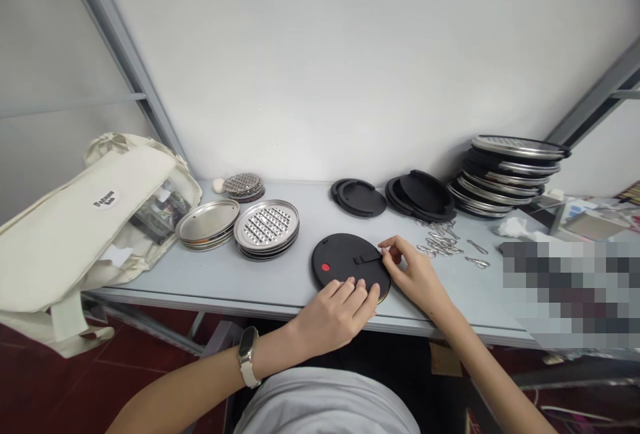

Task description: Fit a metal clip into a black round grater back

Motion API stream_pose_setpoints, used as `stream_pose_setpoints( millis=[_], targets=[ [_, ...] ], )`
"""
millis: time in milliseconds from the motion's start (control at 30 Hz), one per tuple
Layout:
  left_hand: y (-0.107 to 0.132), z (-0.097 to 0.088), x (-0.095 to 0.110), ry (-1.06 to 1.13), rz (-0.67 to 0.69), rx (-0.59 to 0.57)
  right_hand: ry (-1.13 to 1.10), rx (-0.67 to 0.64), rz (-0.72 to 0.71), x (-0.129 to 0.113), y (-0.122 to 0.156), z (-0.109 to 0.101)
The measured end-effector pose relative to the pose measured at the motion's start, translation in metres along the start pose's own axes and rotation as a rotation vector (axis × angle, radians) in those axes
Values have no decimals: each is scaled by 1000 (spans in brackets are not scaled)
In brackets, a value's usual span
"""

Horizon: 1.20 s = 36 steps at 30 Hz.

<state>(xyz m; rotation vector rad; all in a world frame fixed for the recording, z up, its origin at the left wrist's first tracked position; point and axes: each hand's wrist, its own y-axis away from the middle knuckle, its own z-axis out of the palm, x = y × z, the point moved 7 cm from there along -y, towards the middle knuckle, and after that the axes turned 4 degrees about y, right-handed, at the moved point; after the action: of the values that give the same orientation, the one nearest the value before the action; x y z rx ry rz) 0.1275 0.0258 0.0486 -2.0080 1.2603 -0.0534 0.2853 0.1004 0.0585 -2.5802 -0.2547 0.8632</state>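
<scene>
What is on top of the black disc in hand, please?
The black disc shows a red dot; the left hand lies over its near part, the right hand touches its edge. What the hands cover cannot be seen.

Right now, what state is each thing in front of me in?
Black disc: lying down, red dot facing up.
Left hand: resting over the disc's near edge.
Right hand: curled, at the disc's right edge.
Plain metal plates: stacked.
Large grater plates: stacked.
Small perforated discs: stacked.
Back black discs: in two uneven stacks.
Tall plate stack: standing, layers uneven.
Metal pieces: loose, scattered.
Cream bag: open, contents showing.
Watch: strapped on.
</scene>
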Motion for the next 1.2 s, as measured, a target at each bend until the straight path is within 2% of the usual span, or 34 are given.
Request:
stream_pose_setpoints(
  millis=[467,833,1033,1200],
  targets=[
    [0,1,0,11,-4,-18,40,-12,-46,-9,1,-2],
    [1,3,0,-2,0,-55,57,-43,-39,-4,2,2],
    [1,2,0,4,4,-36,56,-35,-40,-6,1,0],
    [1,3,0,-5,5,-52,-7,-67,-2,-5,2,3]
  ],
)
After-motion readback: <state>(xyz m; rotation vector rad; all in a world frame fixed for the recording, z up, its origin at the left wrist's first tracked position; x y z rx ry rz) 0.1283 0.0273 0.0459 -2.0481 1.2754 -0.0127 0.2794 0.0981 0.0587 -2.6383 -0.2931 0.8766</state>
